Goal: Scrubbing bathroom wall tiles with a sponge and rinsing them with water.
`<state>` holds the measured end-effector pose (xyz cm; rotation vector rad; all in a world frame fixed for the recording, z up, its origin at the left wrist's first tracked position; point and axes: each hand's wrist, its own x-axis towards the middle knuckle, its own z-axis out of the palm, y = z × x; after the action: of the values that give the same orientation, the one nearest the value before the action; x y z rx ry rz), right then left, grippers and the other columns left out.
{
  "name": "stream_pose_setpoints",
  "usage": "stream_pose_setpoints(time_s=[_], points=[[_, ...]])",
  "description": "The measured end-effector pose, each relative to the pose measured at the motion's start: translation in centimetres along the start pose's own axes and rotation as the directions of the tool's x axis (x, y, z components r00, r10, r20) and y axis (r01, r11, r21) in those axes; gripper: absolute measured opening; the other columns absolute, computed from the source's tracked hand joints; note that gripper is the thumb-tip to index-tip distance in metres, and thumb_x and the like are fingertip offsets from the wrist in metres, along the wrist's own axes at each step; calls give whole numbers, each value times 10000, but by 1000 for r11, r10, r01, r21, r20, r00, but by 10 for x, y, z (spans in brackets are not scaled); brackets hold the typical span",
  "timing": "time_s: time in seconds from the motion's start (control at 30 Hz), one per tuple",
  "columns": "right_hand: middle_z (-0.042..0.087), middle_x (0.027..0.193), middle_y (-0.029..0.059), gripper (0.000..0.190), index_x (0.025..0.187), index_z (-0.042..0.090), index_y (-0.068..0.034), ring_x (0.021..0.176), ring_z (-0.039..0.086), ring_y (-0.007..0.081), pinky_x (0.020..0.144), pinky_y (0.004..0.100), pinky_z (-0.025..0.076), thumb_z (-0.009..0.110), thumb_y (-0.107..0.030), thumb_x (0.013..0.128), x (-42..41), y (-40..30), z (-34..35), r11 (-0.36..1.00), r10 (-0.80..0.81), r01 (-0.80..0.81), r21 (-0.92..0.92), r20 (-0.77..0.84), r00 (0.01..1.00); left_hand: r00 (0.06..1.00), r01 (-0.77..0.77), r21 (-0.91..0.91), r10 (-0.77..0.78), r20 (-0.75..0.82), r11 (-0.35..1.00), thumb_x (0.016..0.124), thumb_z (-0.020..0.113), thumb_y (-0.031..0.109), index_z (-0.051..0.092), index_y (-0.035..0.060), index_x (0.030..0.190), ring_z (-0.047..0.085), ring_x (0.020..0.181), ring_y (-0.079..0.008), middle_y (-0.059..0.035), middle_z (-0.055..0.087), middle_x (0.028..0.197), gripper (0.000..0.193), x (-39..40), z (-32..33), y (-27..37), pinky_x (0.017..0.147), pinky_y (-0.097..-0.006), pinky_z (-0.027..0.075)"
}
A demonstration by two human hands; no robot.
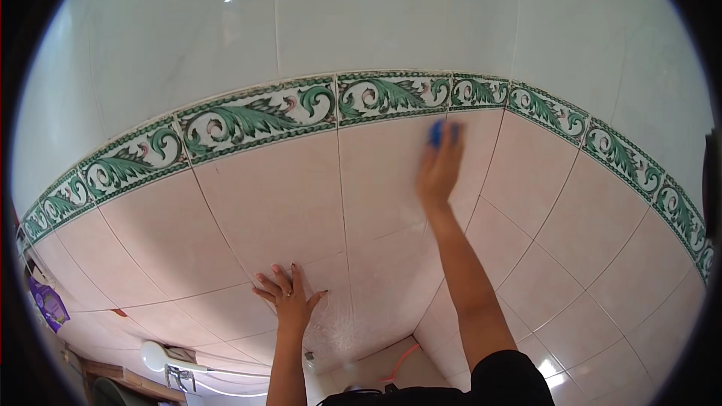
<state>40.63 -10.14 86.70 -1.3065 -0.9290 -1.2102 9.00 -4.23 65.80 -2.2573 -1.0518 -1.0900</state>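
Observation:
My right hand presses a blue scrubber to the pink wall tiles, just below the green leaf-patterned border tiles and near the wall corner. The hand is slightly blurred, and its fingers hide part of the scrubber, so its exact kind cannot be told. Lower and to the left, my left hand lies against the pink tiles with its fingers spread and a ring on one finger. It holds nothing. Whitish streaks, like suds or water, show on the tiles right of that hand.
A white shower head with a hose and a metal tap are at the lower left. Beyond them hangs a purple packet, above a wooden frame. A red hose lies low by the corner. Pale glossy tiles cover the upper wall.

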Motion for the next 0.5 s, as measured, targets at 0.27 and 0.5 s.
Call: stream_pose_setpoints(time_s=[0.27, 0.5], points=[[363, 1389, 243, 526, 1349, 439, -150, 1245, 415, 405, 1018, 546, 307, 614, -234, 860, -140, -47, -26, 943, -298, 199, 268, 405, 864, 1000, 14, -51, -14, 4, 999, 558, 808, 507, 234, 33, 1427, -186, 1306, -571, -255, -137, 1499, 1145, -2, 1, 1, 948, -744, -61], [278, 1430, 289, 516, 1385, 329, -17, 1310, 319, 431, 1062, 496, 278, 495, -107, 905, -81, 35, -21, 998, 42, -37, -42, 137, 990, 999, -8, -42, 10, 49, 999, 504, 841, 487, 224, 43, 1432, -200, 1302, -569, -260, -151, 1493, 1199, -5, -2, 1, 949, -741, -70]])
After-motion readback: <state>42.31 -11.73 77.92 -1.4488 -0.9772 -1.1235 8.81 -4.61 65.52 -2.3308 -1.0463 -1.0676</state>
